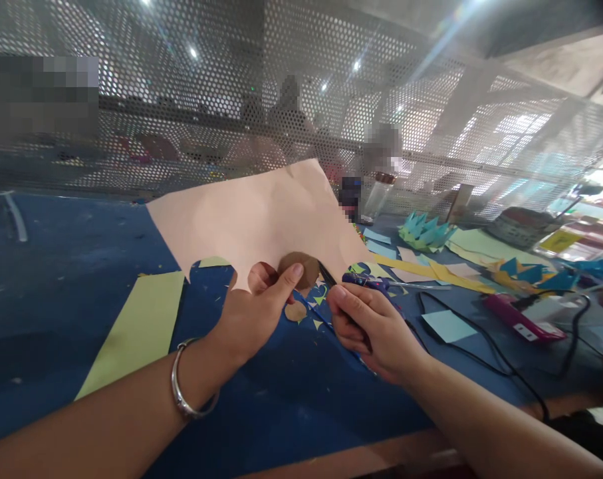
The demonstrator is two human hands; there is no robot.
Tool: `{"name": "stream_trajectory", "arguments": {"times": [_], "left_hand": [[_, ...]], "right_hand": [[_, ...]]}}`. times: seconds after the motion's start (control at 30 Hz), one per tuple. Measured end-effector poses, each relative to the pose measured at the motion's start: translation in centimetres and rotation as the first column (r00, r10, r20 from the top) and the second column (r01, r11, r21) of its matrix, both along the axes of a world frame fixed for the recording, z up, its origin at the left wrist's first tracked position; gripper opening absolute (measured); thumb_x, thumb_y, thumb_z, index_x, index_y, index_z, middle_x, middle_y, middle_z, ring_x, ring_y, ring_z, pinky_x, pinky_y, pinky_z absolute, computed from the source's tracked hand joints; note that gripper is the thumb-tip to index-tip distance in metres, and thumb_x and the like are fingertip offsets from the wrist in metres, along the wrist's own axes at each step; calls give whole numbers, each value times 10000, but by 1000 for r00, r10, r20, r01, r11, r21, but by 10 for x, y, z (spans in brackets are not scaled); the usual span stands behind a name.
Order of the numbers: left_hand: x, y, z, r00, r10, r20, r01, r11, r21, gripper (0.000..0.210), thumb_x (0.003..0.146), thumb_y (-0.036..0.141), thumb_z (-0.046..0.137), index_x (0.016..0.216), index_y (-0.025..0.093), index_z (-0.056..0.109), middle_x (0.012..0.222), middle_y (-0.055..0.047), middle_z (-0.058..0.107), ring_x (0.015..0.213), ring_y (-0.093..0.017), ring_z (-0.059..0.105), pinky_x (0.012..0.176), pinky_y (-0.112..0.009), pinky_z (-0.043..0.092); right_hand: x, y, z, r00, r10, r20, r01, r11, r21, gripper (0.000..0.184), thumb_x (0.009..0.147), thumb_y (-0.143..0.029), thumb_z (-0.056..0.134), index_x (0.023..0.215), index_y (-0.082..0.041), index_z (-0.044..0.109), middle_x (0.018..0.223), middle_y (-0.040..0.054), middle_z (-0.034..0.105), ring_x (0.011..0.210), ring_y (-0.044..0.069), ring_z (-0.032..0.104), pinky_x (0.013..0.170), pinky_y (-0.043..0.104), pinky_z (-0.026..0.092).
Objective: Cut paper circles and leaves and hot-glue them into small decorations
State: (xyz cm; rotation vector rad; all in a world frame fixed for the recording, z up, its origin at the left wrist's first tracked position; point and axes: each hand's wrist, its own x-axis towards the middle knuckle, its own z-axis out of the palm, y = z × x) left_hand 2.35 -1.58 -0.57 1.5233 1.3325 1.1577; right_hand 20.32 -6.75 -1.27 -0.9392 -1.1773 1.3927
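Note:
A large pale pink sheet of paper (251, 213) is held up over the blue table, its lower edge cut into several curved notches. My left hand (261, 299) pinches the sheet together with a brown paper disc (301, 269), thumb on the disc's face. My right hand (363, 319) is closed around scissors (327, 273), whose dark blades meet the sheet at the disc's right edge. The scissors' handles are mostly hidden by my fingers. Below my left hand, a small tan disc (296, 311) lies among paper scraps (318, 296).
A long yellow-green paper strip (136, 326) lies at left. At right are a pale blue square (449, 326), a magenta box (523, 319), a black cable (485, 332) and folded paper crowns (423, 231). A perforated metal screen (191, 120) stands behind, with people beyond it.

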Motion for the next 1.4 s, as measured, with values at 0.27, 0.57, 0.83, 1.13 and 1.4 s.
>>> {"name": "stream_trajectory", "arguments": {"times": [0.27,0.57,0.83,1.13,1.4], "left_hand": [[1,7,11,986,101,-134,-94,994,61,434,806,664,633,771,239,554,626,-12,684,594,-197,612,602,-340,405],[0,5,20,996,18,-89,-14,999,47,366,790,567,693,762,236,538,596,-15,654,581,-198,593,555,-320,388],[-1,7,12,991,-82,-104,88,995,46,351,786,549,708,757,225,576,578,3,624,550,-176,539,549,-305,379],[-3,6,14,984,-93,-149,98,995,24,368,779,587,698,718,236,606,588,0,643,554,-170,533,550,-300,397],[0,11,10,988,-105,-112,113,991,76,401,773,577,718,715,213,559,585,20,546,584,-158,501,551,-297,369]], "right_hand": [[0,-5,1,1000,6,-9,-7,997,-78,392,919,-505,656,751,-179,516,505,-105,316,430,35,187,390,182,121],[2,-2,3,1000,8,3,-8,994,-112,397,909,-512,663,745,-180,523,496,-106,315,423,32,182,376,167,126],[3,-2,3,1000,-21,-9,20,996,-88,395,900,-501,680,736,-176,527,491,-110,305,413,25,179,366,157,118],[2,-1,2,999,-44,1,44,997,-67,420,855,-521,718,708,-177,526,475,-117,296,399,22,178,362,169,113],[2,-1,-3,999,-35,-2,35,998,-54,408,880,-506,702,716,-171,537,473,-119,297,400,19,170,369,167,121]]}}
